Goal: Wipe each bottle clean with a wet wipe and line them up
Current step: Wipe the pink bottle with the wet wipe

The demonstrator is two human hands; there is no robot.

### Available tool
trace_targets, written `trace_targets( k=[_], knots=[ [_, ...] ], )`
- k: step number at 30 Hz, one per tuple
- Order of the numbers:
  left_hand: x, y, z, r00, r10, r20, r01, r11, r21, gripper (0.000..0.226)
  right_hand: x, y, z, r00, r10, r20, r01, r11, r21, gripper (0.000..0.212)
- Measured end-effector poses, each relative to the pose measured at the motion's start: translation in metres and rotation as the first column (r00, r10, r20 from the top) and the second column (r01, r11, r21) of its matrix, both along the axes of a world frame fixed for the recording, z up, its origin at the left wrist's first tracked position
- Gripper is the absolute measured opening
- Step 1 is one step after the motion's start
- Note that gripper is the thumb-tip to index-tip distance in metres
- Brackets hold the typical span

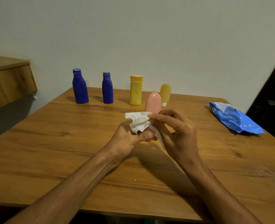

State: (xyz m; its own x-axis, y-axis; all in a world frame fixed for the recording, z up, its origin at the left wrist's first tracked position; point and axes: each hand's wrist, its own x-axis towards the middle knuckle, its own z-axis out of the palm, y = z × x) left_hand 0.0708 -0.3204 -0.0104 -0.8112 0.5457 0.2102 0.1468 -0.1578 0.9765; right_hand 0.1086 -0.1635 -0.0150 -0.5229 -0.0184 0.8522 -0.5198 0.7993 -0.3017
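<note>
Both hands are up over the middle of the wooden worktop (52, 143), working one crumpled white wet wipe (139, 122) between them. The left hand (128, 136) grips the wipe from below, fingers curled round it and thumb pointing right. The right hand (177, 131) pinches the wipe's right edge at the fingertips, other fingers loosely bent. A pink bottle (153, 101) is just behind the wipe, upright with its rounded end up; its base is hidden by wipe and fingers, so I can't tell if it stands on the worktop. Along the far edge, near the wall, there's a row from left to right, all upright and apart: tall blue bottle (80, 88), shorter blue bottle (107, 89), yellow flip-top bottle (135, 92), yellow tube (165, 92) standing on its white cap. A blue wipe pack (235, 118) lies flat at the right edge, flap open. A wooden shelf (7, 78) is at far left.
</note>
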Motion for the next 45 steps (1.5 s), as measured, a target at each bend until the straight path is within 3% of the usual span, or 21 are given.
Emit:
trace_targets(
  k=[3,7,12,18,22,28,34,38,45],
  knots=[
    [-0.0003,0.0005,-0.0013,1.0,0.013,-0.007,-0.013,1.0,0.007,0.03,0.0011,-0.0012,0.0014,0.999,0.039,0.012,-0.039,0.999,-0.016,0.027],
    [-0.0014,-0.0006,-0.0035,1.0,0.028,-0.006,-0.028,1.0,0.008,0.028,0.0024,0.0022,0.003,0.996,0.073,0.048,-0.076,0.994,0.073,0.025],
    [-0.0001,-0.001,-0.0017,0.999,-0.047,-0.028,0.045,0.998,-0.044,0.024,0.0018,0.0033,0.0055,0.999,0.017,-0.037,-0.018,0.999,-0.03,0.025],
    [-0.0015,-0.0013,-0.0054,1.0,-0.015,-0.004,0.015,1.0,-0.004,0.027,0.0011,0.0017,0.0001,0.999,0.039,0.007,-0.04,0.994,0.102,0.03],
    [-0.001,-0.001,-0.0023,0.998,-0.053,-0.037,0.051,0.997,-0.049,0.013,-0.0002,0.0035,0.0032,0.998,-0.01,-0.06,0.01,1.0,0.0,0.029],
    [-0.0007,-0.004,-0.0034,0.999,-0.035,0.008,0.034,0.998,0.054,0.025,0.0,0.0026,-0.0001,0.998,0.05,0.036,-0.053,0.995,0.082,0.031],
    [-0.0015,-0.0018,-0.002,0.995,-0.093,0.028,0.09,0.992,0.087,0.042,0.0021,0.0065,0.0076,0.997,0.071,-0.024,-0.073,0.994,-0.086,0.026],
    [-0.0042,-0.0038,-0.0021,0.99,-0.1,0.095,0.08,0.978,0.193,0.034,0.0036,0.0049,0.0068,0.983,0.173,0.054,-0.169,0.983,-0.068,0.03],
    [-0.0025,-0.0043,-0.0009,0.995,-0.08,0.052,0.072,0.988,0.135,0.03,0.0029,0.0052,0.0073,0.985,0.16,0.059,-0.153,0.983,-0.099,0.029]
  ],
)
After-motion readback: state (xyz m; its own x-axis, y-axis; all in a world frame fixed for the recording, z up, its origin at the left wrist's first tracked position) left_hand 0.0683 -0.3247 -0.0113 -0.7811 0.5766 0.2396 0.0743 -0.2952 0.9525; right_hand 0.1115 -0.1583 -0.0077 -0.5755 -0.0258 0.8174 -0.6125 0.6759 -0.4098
